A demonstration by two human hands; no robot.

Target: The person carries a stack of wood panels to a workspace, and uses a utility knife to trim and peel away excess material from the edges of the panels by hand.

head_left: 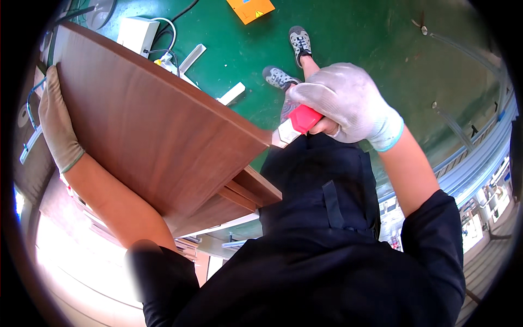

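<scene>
Brown panel (152, 125): ten o'clock. Red-and-white tool (302, 119): one o'clock, beside panel corner. Right hand (348, 101): two o'clock, gloved fingers clenched round tool. Left hand (59, 122): nine o'clock, against panel; cannot tell whether gripping. Orange sheet (249, 10): twelve o'clock.

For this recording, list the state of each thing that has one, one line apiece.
Brown panel: face bare, boards beneath
Left hand: gloved, against the brown panel's left edge; grip unclear
Right hand: gloved, closed on the red tool
Red tool: held near the brown panel's corner; contact unclear
White box: cabled; power unclear
Shoes: worn
Orange sheet: appears flat on the green floor
</scene>
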